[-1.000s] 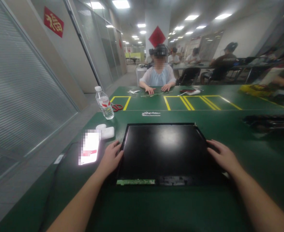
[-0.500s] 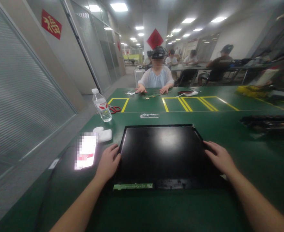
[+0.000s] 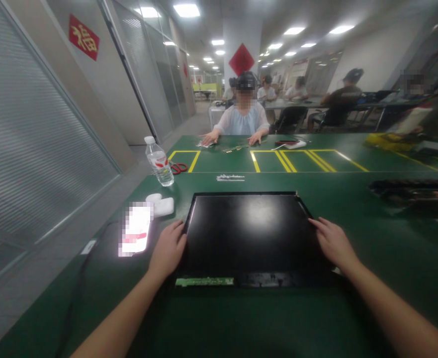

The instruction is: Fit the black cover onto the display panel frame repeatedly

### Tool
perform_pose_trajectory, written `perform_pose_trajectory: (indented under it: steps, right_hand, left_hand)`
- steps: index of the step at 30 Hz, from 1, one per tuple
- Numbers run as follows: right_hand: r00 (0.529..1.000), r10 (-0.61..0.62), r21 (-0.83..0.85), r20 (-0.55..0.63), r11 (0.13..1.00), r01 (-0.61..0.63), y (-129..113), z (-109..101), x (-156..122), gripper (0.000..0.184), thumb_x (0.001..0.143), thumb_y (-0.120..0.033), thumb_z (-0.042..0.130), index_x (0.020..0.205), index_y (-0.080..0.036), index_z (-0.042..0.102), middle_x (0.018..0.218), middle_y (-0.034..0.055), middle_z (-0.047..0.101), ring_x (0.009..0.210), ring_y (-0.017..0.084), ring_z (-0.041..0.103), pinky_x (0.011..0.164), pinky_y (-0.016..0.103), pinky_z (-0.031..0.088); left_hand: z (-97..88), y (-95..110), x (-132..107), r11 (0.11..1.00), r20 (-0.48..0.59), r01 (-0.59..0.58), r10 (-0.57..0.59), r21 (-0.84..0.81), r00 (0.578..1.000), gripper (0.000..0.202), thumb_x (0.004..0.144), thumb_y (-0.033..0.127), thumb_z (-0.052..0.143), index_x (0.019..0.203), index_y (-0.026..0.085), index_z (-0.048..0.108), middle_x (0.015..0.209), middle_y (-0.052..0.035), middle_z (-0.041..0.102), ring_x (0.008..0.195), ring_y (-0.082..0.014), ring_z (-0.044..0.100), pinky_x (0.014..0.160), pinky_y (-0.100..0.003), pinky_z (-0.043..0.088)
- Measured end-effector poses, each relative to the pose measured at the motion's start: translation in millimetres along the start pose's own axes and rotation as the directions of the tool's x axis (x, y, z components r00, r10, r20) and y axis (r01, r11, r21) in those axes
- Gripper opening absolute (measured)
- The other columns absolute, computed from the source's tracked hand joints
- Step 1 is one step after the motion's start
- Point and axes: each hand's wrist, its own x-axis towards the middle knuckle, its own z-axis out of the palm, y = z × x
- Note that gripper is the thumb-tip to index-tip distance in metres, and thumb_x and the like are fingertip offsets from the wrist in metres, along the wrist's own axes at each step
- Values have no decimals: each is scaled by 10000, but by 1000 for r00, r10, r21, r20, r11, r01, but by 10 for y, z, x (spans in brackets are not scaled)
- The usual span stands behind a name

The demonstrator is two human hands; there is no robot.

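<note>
A flat black panel point(image 3: 246, 231) lies on the green table point(image 3: 241, 323) in front of me. A narrow green circuit strip point(image 3: 205, 282) runs along its near edge. My left hand point(image 3: 167, 248) grips the panel's left edge, fingers curled against it. My right hand point(image 3: 332, 242) rests on the panel's right edge with its fingers stretched along it.
A lit phone point(image 3: 135, 235) and a white case point(image 3: 163, 205) lie to the left, with a water bottle point(image 3: 159, 161) and red scissors point(image 3: 179, 167) beyond. A dark cable point(image 3: 77, 288) runs off the left edge. A person point(image 3: 243, 117) sits opposite; another black panel point(image 3: 412, 191) lies at right.
Both hands stay on the panel's sides. The right hand has slid slightly inward along the right edge. The person opposite has spread a hand toward the left.
</note>
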Motion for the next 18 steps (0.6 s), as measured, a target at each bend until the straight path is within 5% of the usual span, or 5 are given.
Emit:
perform_pose_trajectory:
  steps: [18]
  right_hand:
    - [997,44,-104,59,994,-38,-178,-92,9,507,1048,-213,364,1375,-174,751,1427,180,693,1365,333,615,1092,506,549]
  left_hand:
    - [-8,18,12,999,35,41,-41,14,999,541,999,325,445,1383,77,734,1527,-202,668,1457,-358,583,1259,-537,408]
